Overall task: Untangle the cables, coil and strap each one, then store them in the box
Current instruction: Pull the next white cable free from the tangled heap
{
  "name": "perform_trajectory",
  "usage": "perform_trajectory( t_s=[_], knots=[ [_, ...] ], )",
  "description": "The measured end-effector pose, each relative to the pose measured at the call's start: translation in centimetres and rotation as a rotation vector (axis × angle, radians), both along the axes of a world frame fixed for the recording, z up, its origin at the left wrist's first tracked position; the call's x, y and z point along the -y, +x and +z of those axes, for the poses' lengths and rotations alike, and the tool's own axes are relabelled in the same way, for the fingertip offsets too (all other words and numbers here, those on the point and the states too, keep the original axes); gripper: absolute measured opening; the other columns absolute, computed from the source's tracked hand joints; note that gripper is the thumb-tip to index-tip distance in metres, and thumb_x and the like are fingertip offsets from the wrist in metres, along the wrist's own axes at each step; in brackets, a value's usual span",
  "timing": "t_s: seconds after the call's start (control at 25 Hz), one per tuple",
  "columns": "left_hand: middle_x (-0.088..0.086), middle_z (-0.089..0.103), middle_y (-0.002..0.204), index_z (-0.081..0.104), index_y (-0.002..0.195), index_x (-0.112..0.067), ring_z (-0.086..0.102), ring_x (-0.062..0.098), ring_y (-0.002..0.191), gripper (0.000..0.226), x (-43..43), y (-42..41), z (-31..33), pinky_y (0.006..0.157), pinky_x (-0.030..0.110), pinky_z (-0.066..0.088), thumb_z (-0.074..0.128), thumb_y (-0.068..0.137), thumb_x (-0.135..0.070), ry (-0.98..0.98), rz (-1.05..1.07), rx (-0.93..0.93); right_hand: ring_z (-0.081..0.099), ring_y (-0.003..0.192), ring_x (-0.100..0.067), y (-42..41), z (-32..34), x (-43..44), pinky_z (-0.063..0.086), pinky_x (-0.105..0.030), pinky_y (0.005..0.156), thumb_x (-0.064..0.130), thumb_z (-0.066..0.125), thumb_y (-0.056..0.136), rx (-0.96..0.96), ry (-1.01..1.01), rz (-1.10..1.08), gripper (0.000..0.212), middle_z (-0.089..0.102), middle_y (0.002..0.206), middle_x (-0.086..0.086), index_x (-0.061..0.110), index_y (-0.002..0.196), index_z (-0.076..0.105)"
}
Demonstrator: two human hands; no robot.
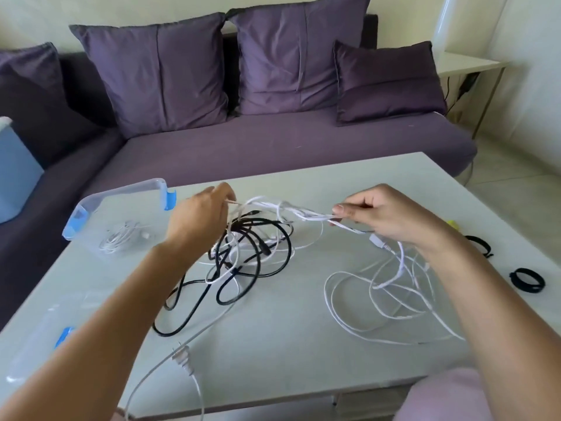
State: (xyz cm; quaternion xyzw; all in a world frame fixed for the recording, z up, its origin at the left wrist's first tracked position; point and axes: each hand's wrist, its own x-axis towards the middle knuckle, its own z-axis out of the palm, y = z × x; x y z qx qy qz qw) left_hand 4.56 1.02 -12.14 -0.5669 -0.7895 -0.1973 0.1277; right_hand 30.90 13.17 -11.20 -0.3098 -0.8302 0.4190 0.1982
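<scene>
1. Left hand [200, 214] is hovering above the tangle, fingers [226, 192] pinching a white cable [282, 208] at its left end.
2. Right hand [385, 217] is holding the same white bundle, fingers [349, 208] curled and pinching the strands.
3. White cable is stretching between both hands above the desk [303, 344]; more of it is lying in loose loops under the right wrist.
4. Black cable [258, 247] is lying knotted with white strands mid-desk, below the left hand.
5. Clear box [91, 205] with blue latches is sitting far-left on the desk, a coiled white cable [121, 238] lying inside.
6. Lid [45, 338] is lying near-left; plug [182, 357] is lying by the front edge.
7. Black rings [526, 279] are lying at the right edge; cannot tell if they are strap or cable.
</scene>
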Motion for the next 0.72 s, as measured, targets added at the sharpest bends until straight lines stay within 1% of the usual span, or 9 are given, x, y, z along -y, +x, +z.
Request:
perform_trajectory(
  t_s=[0.12,0.24,0.32,0.4,0.44,0.52,0.6,0.68,0.72],
  knots=[
    [0.006,0.056,0.110,0.054,0.122,-0.024,0.058,0.027,0.098,0.046,0.3,-1.0,-0.1,0.078,0.034,0.040,0.039,0.087,0.001,-0.407,0.130,-0.125,0.046,0.060,-0.014,-0.5,0.3,0.5,0.033,-0.025,0.059,0.030,0.073,0.079,-0.012,0.157,-0.011,0.017,0.057,0.070,-0.007,0.013,0.076,0.072],
    [-0.008,0.042,0.133,0.040,0.136,-0.033,0.043,0.018,0.124,0.058,0.7,-0.2,-0.9,0.098,0.027,0.035,0.054,0.086,-0.007,-0.677,-0.178,0.161,0.043,0.059,-0.008,-0.3,0.1,0.9,0.030,-0.018,0.057,0.019,0.077,0.076,-0.051,0.312,-0.100,0.004,0.050,0.071,0.001,0.016,0.076,0.073],
    [-0.017,0.034,0.138,0.028,0.142,-0.031,0.043,0.008,0.118,0.074,1.3,1.4,-0.8,0.090,0.018,0.034,0.066,0.081,-0.015,-0.711,-0.311,0.301,0.042,0.057,-0.006,-0.1,0.3,1.3,0.030,-0.014,0.055,0.011,0.078,0.074,-0.150,0.341,-0.133,0.009,0.048,0.068,0.003,0.016,0.080,0.076],
    [-0.014,0.041,0.133,0.028,0.141,-0.029,0.044,0.005,0.100,0.078,1.6,2.9,0.1,0.081,0.016,0.032,0.073,0.077,-0.029,-0.644,-0.293,0.233,0.041,0.056,-0.005,-0.2,0.4,2.0,0.030,-0.012,0.056,0.006,0.078,0.072,-0.240,0.343,-0.113,0.011,0.050,0.066,0.005,0.015,0.078,0.076],
    [-0.014,0.042,0.129,0.029,0.139,-0.029,0.042,0.004,0.097,0.082,1.8,3.7,0.8,0.080,0.016,0.031,0.077,0.073,-0.036,-0.568,-0.276,0.217,0.041,0.055,-0.005,-0.4,0.5,2.3,0.030,-0.011,0.055,0.005,0.078,0.072,-0.278,0.332,-0.097,0.013,0.050,0.063,0.006,0.016,0.072,0.072],
    [-0.018,0.041,0.130,0.030,0.140,-0.034,0.040,-0.002,0.103,0.087,2.2,4.8,1.2,0.087,0.015,0.031,0.080,0.069,-0.042,-0.409,-0.367,0.265,0.036,0.052,-0.006,-0.8,0.3,2.9,0.029,-0.014,0.053,0.004,0.077,0.074,-0.322,0.269,-0.086,0.035,0.045,0.057,0.008,0.022,0.058,0.052],
    [-0.017,0.049,0.132,0.039,0.136,-0.031,0.048,-0.002,0.114,0.072,2.1,6.2,1.2,0.094,0.020,0.040,0.077,0.076,-0.023,-0.433,-0.544,0.508,0.027,0.054,-0.012,-1.1,0.3,3.3,0.027,-0.022,0.054,0.003,0.076,0.076,-0.369,0.222,-0.048,0.054,0.034,0.057,0.006,0.023,0.056,0.029],
    [-0.003,0.065,0.118,0.052,0.124,-0.016,0.061,0.014,0.110,0.052,2.0,7.8,0.7,0.086,0.026,0.052,0.057,0.076,0.002,-0.472,-0.696,1.010,0.024,0.056,-0.017,-1.5,0.0,3.6,0.027,-0.025,0.055,0.001,0.074,0.077,-0.429,0.236,-0.023,0.062,0.029,0.059,-0.003,0.025,0.058,0.021],
    [0.004,0.069,0.106,0.057,0.116,-0.010,0.066,0.020,0.100,0.046,1.8,8.4,0.7,0.083,0.028,0.054,0.049,0.073,0.005,-0.442,-0.700,1.295,0.023,0.056,-0.017,-1.6,-0.1,3.7,0.026,-0.025,0.054,0.001,0.073,0.077,-0.448,0.262,-0.032,0.063,0.027,0.059,-0.003,0.026,0.058,0.019]
  ],
)
